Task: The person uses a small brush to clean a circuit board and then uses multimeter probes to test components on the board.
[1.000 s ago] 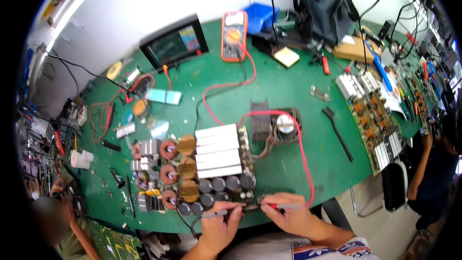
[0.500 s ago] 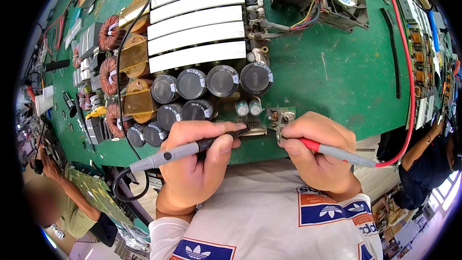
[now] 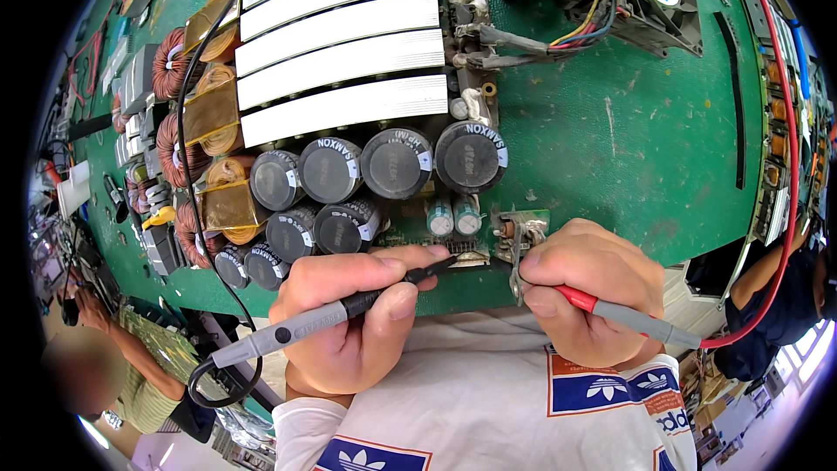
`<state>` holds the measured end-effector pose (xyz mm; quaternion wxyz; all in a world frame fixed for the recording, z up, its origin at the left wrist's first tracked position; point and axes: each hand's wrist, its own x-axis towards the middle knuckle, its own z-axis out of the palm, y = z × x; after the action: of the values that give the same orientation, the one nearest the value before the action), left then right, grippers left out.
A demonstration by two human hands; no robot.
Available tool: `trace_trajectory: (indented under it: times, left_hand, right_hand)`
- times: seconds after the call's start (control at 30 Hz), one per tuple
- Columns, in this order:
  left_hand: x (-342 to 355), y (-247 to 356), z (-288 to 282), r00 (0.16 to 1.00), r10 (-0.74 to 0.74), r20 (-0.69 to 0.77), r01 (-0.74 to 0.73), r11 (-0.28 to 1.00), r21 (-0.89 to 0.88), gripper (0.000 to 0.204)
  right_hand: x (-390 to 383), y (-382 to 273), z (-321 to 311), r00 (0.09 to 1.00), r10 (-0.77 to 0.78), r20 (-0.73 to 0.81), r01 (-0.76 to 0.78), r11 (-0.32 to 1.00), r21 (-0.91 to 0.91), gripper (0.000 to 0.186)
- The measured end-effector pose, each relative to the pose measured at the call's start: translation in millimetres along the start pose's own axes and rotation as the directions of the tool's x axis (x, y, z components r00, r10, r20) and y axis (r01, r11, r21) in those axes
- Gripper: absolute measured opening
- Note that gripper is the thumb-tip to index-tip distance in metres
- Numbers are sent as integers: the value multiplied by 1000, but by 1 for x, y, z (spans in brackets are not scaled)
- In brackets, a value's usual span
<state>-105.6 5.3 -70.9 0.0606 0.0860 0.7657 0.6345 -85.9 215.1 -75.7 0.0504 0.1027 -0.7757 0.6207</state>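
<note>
My left hand (image 3: 349, 318) is closed round a test probe (image 3: 288, 330) with a grey body and black tip section. Its point rests near a row of pins (image 3: 458, 247) at the front edge of a large circuit board, whose black capacitors (image 3: 329, 167) stand behind. My right hand (image 3: 593, 301) grips a red-and-grey probe (image 3: 643, 321), fingertips against a metal bracket on a small board piece (image 3: 521, 231); that probe's tip is hidden. White heatsink bars (image 3: 340, 57) lie along the board, with copper-wound coils (image 3: 179, 148) and brown transformers (image 3: 228, 207) to their left.
A fan assembly (image 3: 654, 17) with coloured wires sits at the back right of the green bench (image 3: 610, 166). More boards (image 3: 767, 131) line the right side. A red lead (image 3: 789, 166) arcs there. Other people work at far left (image 3: 144, 366) and far right (image 3: 772, 305).
The view has tilted sharply down from the whole bench to the board and my hands. Since half a second ago the scene has shifted slightly; both hands still grip their probes.
</note>
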Motion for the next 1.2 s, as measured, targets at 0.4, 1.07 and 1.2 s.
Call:
trace_trajectory:
  times: [0.4, 1.07, 1.2]
  left_hand:
    - [-2, 1, 1, 998, -43, -44, 42, 999, -34, 29]
    - [6, -3, -17, 959, 139, 247, -190, 961, 198, 17]
    - [6, 7, -17, 965, 150, 217, -206, 942, 263, 14]
  right_hand:
    - [0, 3, 1, 1000, -13, -2, 13, 1000, 10, 33]
    - [0, -2, 0, 998, -63, 17, 64, 996, -60, 24]
    - [-1, -14, 5, 997, -52, -50, 46, 991, -128, 17]
